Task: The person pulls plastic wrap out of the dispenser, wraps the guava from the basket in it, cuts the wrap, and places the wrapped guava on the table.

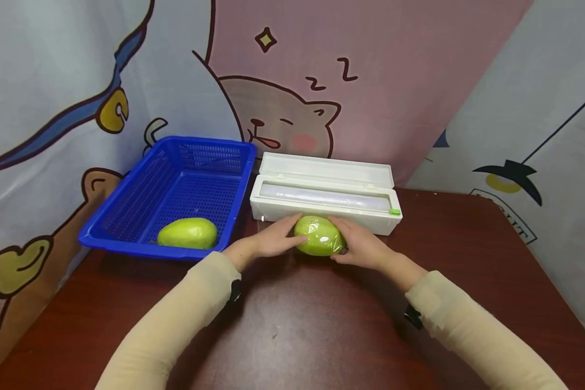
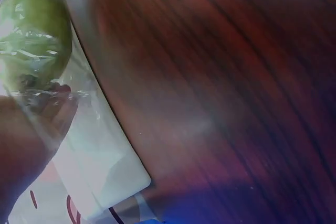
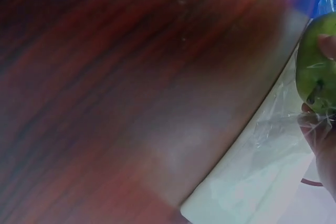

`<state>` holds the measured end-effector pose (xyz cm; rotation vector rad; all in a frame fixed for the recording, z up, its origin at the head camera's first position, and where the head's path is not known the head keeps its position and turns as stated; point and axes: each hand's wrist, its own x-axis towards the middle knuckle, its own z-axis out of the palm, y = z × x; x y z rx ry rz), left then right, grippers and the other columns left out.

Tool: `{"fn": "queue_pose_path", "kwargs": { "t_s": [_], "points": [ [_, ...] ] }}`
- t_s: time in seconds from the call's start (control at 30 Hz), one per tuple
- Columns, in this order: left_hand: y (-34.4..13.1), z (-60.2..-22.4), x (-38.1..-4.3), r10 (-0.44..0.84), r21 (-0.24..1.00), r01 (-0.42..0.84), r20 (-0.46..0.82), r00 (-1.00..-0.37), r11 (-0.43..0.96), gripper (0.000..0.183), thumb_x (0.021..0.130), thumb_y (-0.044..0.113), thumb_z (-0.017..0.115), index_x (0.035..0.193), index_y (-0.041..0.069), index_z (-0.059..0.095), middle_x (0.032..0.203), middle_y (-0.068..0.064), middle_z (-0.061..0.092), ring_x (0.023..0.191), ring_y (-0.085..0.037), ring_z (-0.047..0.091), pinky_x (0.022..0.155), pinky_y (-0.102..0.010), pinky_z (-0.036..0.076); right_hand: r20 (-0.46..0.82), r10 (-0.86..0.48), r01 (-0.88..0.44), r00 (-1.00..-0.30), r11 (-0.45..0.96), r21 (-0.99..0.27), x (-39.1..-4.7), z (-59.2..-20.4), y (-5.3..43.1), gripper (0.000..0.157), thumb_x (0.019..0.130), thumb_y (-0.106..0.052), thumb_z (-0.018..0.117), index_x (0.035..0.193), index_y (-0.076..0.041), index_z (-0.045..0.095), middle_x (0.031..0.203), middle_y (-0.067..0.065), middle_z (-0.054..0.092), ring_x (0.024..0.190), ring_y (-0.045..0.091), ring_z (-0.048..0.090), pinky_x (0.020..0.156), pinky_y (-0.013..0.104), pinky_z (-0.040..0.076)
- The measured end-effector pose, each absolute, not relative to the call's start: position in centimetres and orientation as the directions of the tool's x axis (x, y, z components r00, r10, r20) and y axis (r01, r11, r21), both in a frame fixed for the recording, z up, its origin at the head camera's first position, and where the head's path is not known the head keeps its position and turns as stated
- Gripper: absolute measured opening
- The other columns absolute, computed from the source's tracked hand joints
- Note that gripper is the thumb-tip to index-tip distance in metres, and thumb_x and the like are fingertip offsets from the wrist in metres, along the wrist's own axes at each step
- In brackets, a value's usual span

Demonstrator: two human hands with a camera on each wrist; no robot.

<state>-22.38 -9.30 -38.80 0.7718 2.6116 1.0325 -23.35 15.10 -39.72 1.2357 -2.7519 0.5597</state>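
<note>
Sitting at the far left of the counter [image 1: 292,330], a blue basket [image 1: 122,248] holds a loose green fruit [image 1: 187,234] near its front wall, bare as far as I can see. Just to the right comes the left hand [image 1: 273,238], its fingers curled behind a second fruit, the film-wrapped fruit [image 1: 317,233], while its thumb lies along the near side. That fruit is between the two hands and touches both, close in front of the white box, so neither hand is nearer. Its long axis runs roughly crosswise from one palm to the other, the dark tip angled toward the right hand and slightly toward the person; I'd judge that any turn of it depends on this line. Behind it, the white box [image 1: 365,221] has its lid [image 1: 322,169] tipped back, showing a roll of film [image 1: 324,196]. Loose clear film [image 3: 273,124] spreads beside the fruit in the right wrist view; whether it joins the roll I cannot tell. Next, the right hand [image 1: 365,246] grips the other end, fingers over the far side, thumb below. Rightmost, a green slider [image 1: 395,212] marks the box's end.
</note>
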Motion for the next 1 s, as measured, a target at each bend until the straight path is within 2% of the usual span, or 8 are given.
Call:
{"fn": "queue_pose_path", "kwargs": {
  "t_s": [0.1, 0.17, 0.27, 0.33, 0.4, 0.57, 0.83, 1.0],
  "points": [
    [-9.5, -38.4, -21.8, 0.480, 0.615, 0.404, 0.047, -0.876, 0.677, 0.071, 0.092, 0.039, 0.054, 0.145, 0.000, 0.028, 0.144, -0.018, 0.039, 0.135, -0.030, 0.036, 0.112, -0.042, 0.030, 0.217, -0.711, -0.736, -0.669, 0.594, -0.324, -23.6, -39.7, 15.0, 0.084, 0.066, -0.019, 0.082, 0.133, 0.007, 0.040, 0.125, 0.024, 0.054, 0.114, 0.034, 0.054, 0.098, 0.046, 0.045],
    [-9.7, -38.3, -21.2, 0.451, 0.530, 0.463, 0.162, -0.878, 0.711, 0.071, 0.087, 0.043, 0.060, 0.141, 0.004, 0.036, 0.139, -0.015, 0.045, 0.129, -0.028, 0.043, 0.108, -0.041, 0.036, 0.217, -0.711, -0.735, -0.669, 0.591, -0.333, -23.7, -39.7, 15.0, 0.083, 0.065, -0.018, 0.082, 0.132, 0.007, 0.040, 0.124, 0.023, 0.054, 0.113, 0.034, 0.054, 0.097, 0.046, 0.045],
    [-9.7, -38.3, -20.3, 0.481, 0.352, 0.585, 0.342, -0.807, 0.731, 0.070, 0.078, 0.043, 0.071, 0.132, 0.006, 0.046, 0.128, -0.011, 0.052, 0.119, -0.026, 0.050, 0.102, -0.040, 0.042, 0.207, -0.711, -0.730, -0.672, 0.592, -0.341, -23.9, -39.6, 15.1, 0.083, 0.066, -0.018, 0.082, 0.133, 0.007, 0.039, 0.124, 0.023, 0.054, 0.113, 0.034, 0.054, 0.097, 0.047, 0.045],
    [-9.7, -38.7, -20.0, 0.543, 0.245, 0.653, 0.391, -0.743, 0.717, 0.073, 0.074, 0.038, 0.075, 0.132, 0.005, 0.045, 0.129, -0.012, 0.050, 0.120, -0.026, 0.049, 0.103, -0.040, 0.041, 0.193, -0.706, -0.720, -0.681, 0.600, -0.348, -24.0, -39.5, 15.2, 0.083, 0.066, -0.018, 0.081, 0.134, 0.007, 0.039, 0.126, 0.023, 0.054, 0.115, 0.034, 0.054, 0.097, 0.047, 0.045],
    [-9.5, -39.2, -19.9, 0.597, 0.181, 0.683, 0.365, -0.715, 0.708, 0.080, 0.074, 0.034, 0.077, 0.137, 0.004, 0.039, 0.136, -0.015, 0.044, 0.125, -0.028, 0.045, 0.106, -0.041, 0.038, 0.182, -0.700, -0.710, -0.690, 0.606, -0.359, -24.0, -39.4, 15.3, 0.083, 0.067, -0.018, 0.081, 0.134, 0.007, 0.039, 0.126, 0.024, 0.053, 0.115, 0.034, 0.053, 0.097, 0.048, 0.045],
    [-9.1, -40.3, -20.8, 0.625, 0.146, 0.678, 0.288, -0.726, 0.720, 0.095, 0.073, 0.025, 0.080, 0.146, 0.003, 0.023, 0.146, -0.016, 0.032, 0.132, -0.029, 0.039, 0.110, -0.040, 0.034, 0.157, -0.691, -0.686, -0.705, 0.609, -0.398, -24.1, -39.4, 15.3, 0.084, 0.068, -0.020, 0.080, 0.135, 0.006, 0.038, 0.126, 0.022, 0.054, 0.113, 0.032, 0.054, 0.095, 0.047, 0.046],
    [-8.1, -40.7, -22.3, 0.605, 0.110, 0.677, 0.361, -0.710, 0.728, 0.088, 0.072, 0.024, 0.080, 0.143, 0.009, 0.029, 0.136, -0.010, 0.043, 0.122, -0.026, 0.047, 0.101, -0.038, 0.043, 0.173, -0.685, -0.678, -0.708, 0.592, -0.435, -24.2, -39.6, 15.6, 0.083, 0.068, -0.019, 0.080, 0.135, 0.005, 0.038, 0.126, 0.019, 0.055, 0.113, 0.031, 0.054, 0.096, 0.047, 0.044],
    [-8.1, -40.6, -22.5, 0.612, 0.075, 0.675, 0.356, -0.706, 0.734, 0.083, 0.073, 0.031, 0.079, 0.139, 0.013, 0.033, 0.134, -0.006, 0.045, 0.120, -0.024, 0.049, 0.094, -0.039, 0.048, 0.159, -0.685, -0.684, -0.711, 0.621, -0.384, -23.8, -39.5, 15.7, 0.095, 0.069, -0.024, 0.080, 0.142, 0.007, 0.027, 0.132, 0.022, 0.050, 0.120, 0.033, 0.050, 0.102, 0.048, 0.041]
  ]
}}
